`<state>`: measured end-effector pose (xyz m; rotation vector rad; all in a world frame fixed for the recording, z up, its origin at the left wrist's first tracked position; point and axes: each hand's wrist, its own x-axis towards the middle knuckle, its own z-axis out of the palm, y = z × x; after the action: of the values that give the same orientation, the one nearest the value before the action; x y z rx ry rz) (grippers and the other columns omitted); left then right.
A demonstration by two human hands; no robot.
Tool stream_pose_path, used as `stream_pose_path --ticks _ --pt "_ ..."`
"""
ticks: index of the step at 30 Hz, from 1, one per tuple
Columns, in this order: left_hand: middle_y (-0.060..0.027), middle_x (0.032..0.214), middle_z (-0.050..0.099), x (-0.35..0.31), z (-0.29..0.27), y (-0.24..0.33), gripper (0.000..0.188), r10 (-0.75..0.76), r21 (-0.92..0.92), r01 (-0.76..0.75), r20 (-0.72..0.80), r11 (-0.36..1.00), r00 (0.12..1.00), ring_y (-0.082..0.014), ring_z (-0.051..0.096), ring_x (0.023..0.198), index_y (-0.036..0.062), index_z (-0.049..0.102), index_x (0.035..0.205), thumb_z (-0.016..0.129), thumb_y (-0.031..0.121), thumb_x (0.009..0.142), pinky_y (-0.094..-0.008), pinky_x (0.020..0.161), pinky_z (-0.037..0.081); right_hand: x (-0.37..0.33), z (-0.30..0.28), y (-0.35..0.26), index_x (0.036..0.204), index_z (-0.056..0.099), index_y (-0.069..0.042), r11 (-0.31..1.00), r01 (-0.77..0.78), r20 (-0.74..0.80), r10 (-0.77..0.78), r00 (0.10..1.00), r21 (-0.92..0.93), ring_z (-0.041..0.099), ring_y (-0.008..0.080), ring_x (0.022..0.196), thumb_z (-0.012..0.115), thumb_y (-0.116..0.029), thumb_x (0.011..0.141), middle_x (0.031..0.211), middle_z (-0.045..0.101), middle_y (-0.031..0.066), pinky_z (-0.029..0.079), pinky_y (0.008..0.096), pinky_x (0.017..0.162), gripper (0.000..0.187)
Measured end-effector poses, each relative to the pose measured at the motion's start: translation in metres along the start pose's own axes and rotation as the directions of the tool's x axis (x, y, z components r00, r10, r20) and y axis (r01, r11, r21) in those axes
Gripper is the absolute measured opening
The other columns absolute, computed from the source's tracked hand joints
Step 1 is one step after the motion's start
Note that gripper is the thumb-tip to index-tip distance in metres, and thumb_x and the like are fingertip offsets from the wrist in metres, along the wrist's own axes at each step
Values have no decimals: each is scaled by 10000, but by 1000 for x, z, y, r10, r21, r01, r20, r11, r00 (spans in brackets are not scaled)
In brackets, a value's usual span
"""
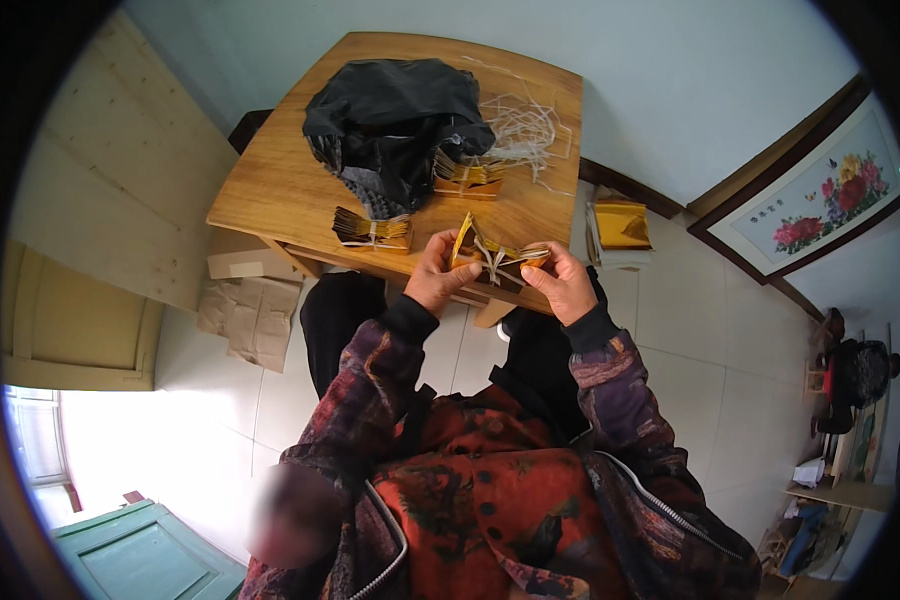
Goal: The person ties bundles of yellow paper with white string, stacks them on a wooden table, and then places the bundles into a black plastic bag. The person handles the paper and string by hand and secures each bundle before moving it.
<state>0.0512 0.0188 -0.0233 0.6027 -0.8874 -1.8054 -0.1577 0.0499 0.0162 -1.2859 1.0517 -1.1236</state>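
Between my two hands, at the near edge of the wooden table (270, 190), is a bundle of folded gold paper (464, 243) with white string around its middle. My left hand (436, 276) pinches the bundle's left end, where one gold sheet stands up. The fingers of my right hand (566, 288) close on its right end, thumb toward me. A similar tied bundle (372, 231) lies on the table left of my hands. Another bundle (470, 180) sits farther back, against a black plastic bag (390, 110).
Loose white strings (525, 130) lie tangled at the table's back right. A stack of gold paper (622, 225) rests on the floor beyond the right side. Brown paper (255, 318) lies on the floor at left. A framed flower picture (820, 205) leans by the wall.
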Motion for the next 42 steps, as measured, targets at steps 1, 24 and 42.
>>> stream_pose_path --ticks 1,24,42 --pt "-50 1093 575 0 0 -4 462 -22 -125 16 -43 992 999 -160 562 1029 64 458 1223 682 8 823 -288 889 465 0 2 2 1092 560 -28 999 -15 -10 15 1000 36 532 65 855 660 -137 878 948 580 -13 443 218 789 260" --pt "-65 1124 579 -25 37 -4 490 87 -88 -99 -129 991 988 -166 553 1032 18 454 1244 695 54 819 -315 918 445 -12 17 30 1160 550 -61 630 -350 115 383 917 694 602 221 1036 538 -249 933 1143 610 93 503 387 888 295" --pt "-80 1080 585 -37 53 25 570 174 -111 -241 -422 964 890 -133 562 955 2 397 1313 688 116 836 -270 834 470 -22 50 34 1272 469 -102 624 -415 239 349 906 663 594 216 1063 550 -272 922 1201 578 49 511 363 873 398"
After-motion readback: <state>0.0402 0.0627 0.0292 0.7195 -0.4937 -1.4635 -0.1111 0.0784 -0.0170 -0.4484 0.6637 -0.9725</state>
